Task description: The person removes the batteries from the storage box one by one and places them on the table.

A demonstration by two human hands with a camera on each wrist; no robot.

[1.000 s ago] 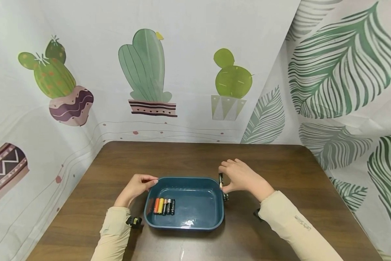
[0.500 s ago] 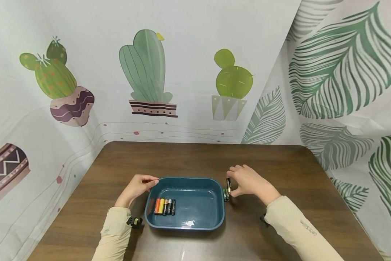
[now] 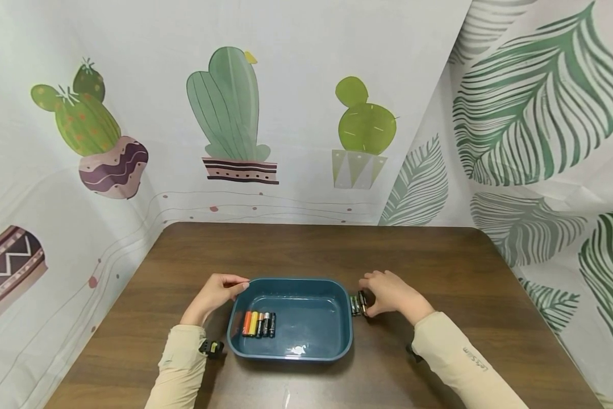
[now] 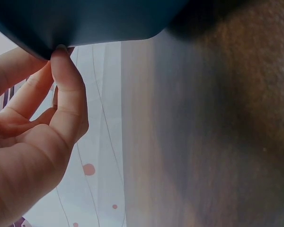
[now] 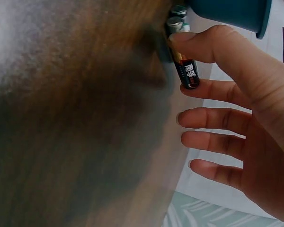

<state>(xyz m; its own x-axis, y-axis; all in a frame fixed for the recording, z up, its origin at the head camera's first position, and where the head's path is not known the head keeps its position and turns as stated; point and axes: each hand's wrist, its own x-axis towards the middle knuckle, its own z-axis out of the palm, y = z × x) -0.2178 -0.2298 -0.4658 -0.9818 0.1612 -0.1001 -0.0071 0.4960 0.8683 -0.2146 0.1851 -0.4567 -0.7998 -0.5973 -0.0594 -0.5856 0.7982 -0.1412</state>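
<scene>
My left hand (image 3: 216,296) pinches the rim of a blue rectangular tray (image 3: 296,357) at its far left corner; the left wrist view shows thumb and fingers on that edge. At the tray's right side, my right hand (image 3: 394,295) holds a black battery (image 5: 187,72) between thumb and index finger, with the other fingers spread. Right beside it, against the tray's outer wall, lie green-and-dark batteries (image 3: 354,305), partly hidden in the right wrist view. Inside the tray at left is a row of batteries: an orange one (image 3: 247,323), a yellow one (image 3: 253,324) and dark ones (image 3: 266,325).
A brown wooden table (image 3: 296,250) bears everything. Behind it hangs a white cloth (image 3: 301,113) printed with cacti and leaves. Both wrists wear a small black device, such as the one on the left wrist (image 3: 213,348).
My right hand has moved right and then down with the black battery, from beside the tray rim to the batteries outside the tray. The left hand stays on the rim.
</scene>
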